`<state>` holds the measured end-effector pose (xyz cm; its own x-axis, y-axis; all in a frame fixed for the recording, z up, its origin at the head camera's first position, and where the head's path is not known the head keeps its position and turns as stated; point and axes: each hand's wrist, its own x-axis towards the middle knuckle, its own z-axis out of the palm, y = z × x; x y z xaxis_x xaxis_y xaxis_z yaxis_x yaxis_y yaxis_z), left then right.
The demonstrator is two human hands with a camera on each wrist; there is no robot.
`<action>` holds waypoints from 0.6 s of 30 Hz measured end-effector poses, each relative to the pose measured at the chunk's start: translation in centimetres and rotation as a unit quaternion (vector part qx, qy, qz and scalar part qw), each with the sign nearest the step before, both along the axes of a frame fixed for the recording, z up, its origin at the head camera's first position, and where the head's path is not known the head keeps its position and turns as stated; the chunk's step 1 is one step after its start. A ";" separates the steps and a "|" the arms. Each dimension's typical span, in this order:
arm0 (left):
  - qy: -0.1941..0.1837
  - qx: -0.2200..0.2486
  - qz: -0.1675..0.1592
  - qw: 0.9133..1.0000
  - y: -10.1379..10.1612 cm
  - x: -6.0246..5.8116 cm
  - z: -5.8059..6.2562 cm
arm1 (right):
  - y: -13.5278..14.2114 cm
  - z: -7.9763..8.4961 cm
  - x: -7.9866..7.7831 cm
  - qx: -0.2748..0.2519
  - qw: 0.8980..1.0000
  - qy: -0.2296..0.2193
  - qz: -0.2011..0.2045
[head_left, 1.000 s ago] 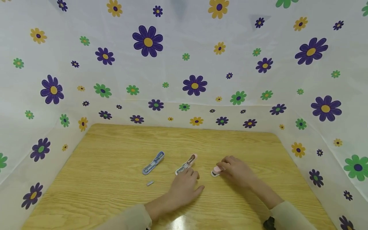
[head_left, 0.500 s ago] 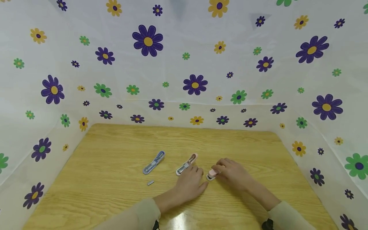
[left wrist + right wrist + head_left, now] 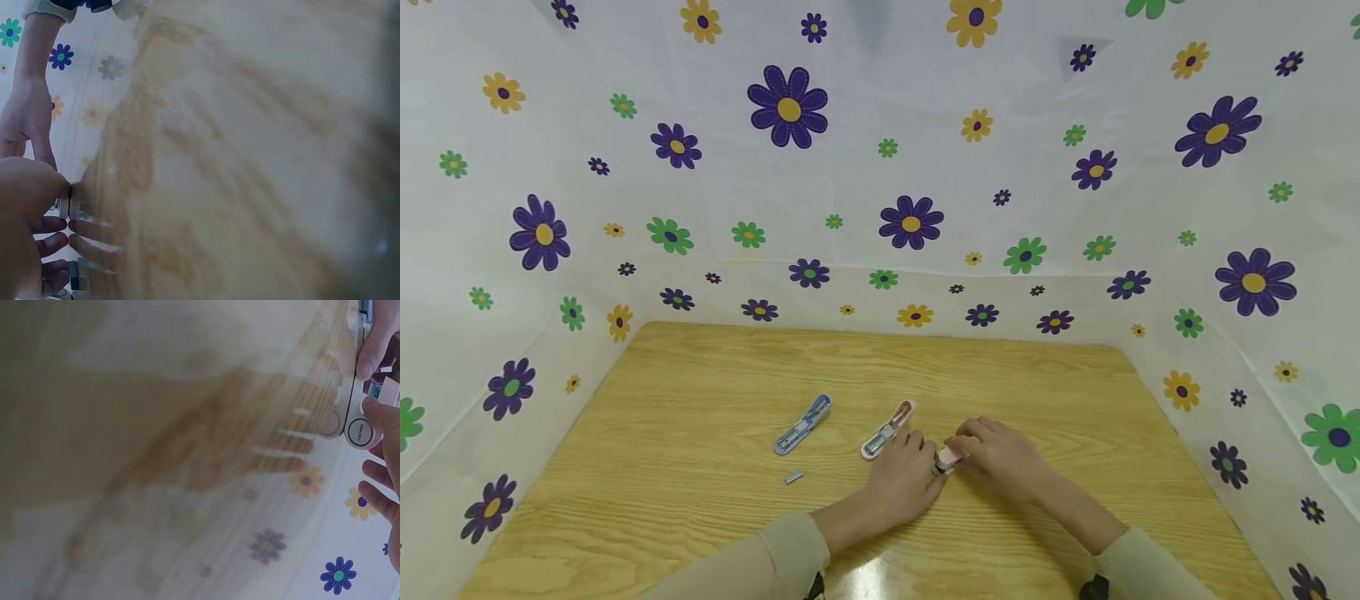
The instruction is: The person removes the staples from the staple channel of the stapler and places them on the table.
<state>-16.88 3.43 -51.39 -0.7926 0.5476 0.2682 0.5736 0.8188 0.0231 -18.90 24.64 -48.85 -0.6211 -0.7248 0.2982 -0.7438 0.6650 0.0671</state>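
In the head view my right hand (image 3: 1003, 458) grips a pink stapler (image 3: 953, 456) with a white base from above, near its rear end. Its round base end (image 3: 360, 432) shows in the right wrist view. My left hand (image 3: 904, 482) meets the stapler's front, its thumb and index finger on either side of the tip. Just beyond the left fingers lies a second pink-and-white stapler (image 3: 887, 432), unfolded with its metal inside bared. Further left is a blue stapler (image 3: 802, 425), also unfolded. A short grey strip of staples (image 3: 793, 477) sits below the blue one.
The wooden table (image 3: 700, 367) carries all these things. A white flowered cloth (image 3: 850, 183) stands round its back and sides. Glare shows near the front edge.
The right hand has brought the pink stapler left and toward the person. The left hand has shifted right, so its fingers now meet the stapler's front; earlier there was a gap.
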 end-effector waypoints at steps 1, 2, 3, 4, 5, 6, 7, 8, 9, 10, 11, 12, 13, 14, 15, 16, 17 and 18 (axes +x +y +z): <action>0.005 -0.001 0.001 1.000 0.0 0.0 0.0 | 0.0 0.0 0.0 -0.001 1.000 0.004 0.004; 0.011 -0.002 0.002 1.000 0.0 0.0 -0.1 | 0.0 0.0 0.0 -0.002 1.000 0.008 0.009; 0.016 -0.003 0.003 1.000 0.1 0.1 -0.1 | 0.0 0.0 0.0 -0.004 1.000 0.012 0.014; 0.020 -0.002 0.004 1.000 0.1 0.1 -0.2 | -0.1 0.0 -0.1 -0.005 1.000 0.016 0.019; 0.024 -0.001 0.006 1.000 0.1 0.1 -0.2 | -0.1 0.0 -0.1 -0.007 0.999 0.020 0.025; 0.028 0.001 0.008 1.000 0.1 0.1 -0.3 | -0.1 0.0 -0.1 -0.007 0.999 0.025 0.030; 0.028 0.003 0.010 1.000 0.1 0.2 -0.3 | -0.1 0.0 -0.1 -0.008 0.999 0.030 0.036; 0.030 0.005 0.013 0.999 0.2 0.2 -0.4 | -0.2 0.1 -0.1 -0.007 0.998 0.038 0.041; 0.029 0.007 0.015 0.999 0.2 0.2 -0.4 | -0.2 0.1 -0.2 -0.006 0.998 0.045 0.046; 0.028 0.010 0.017 0.999 0.3 0.2 -0.4 | -0.2 0.1 -0.2 -0.001 0.997 0.053 0.048; 0.026 0.010 0.020 0.999 0.3 0.2 -0.4 | -0.2 0.2 -0.2 0.004 0.997 0.060 0.050; 0.023 0.012 0.021 0.999 0.3 0.2 -0.4 | -0.3 0.2 -0.2 0.010 0.996 0.067 0.051; 0.018 0.012 0.022 1.000 0.4 0.2 -0.3 | -0.3 0.2 -0.2 0.018 0.996 0.073 0.051; 0.016 0.013 0.023 1.000 0.4 0.2 -0.3 | -0.3 0.3 -0.2 0.026 0.995 0.077 0.050; 0.013 0.013 0.024 1.000 0.4 0.2 -0.3 | -0.3 0.3 -0.2 0.033 0.995 0.081 0.050; 0.010 0.012 0.025 1.000 0.5 0.2 -0.2 | -0.3 0.4 -0.2 0.038 0.994 0.084 0.050; 0.007 0.013 0.026 1.000 0.5 0.2 -0.2 | -0.3 0.4 -0.2 0.041 0.994 0.085 0.051; 0.003 0.014 0.027 1.000 0.6 0.2 -0.2 | -0.3 0.4 -0.2 0.042 0.994 0.085 0.052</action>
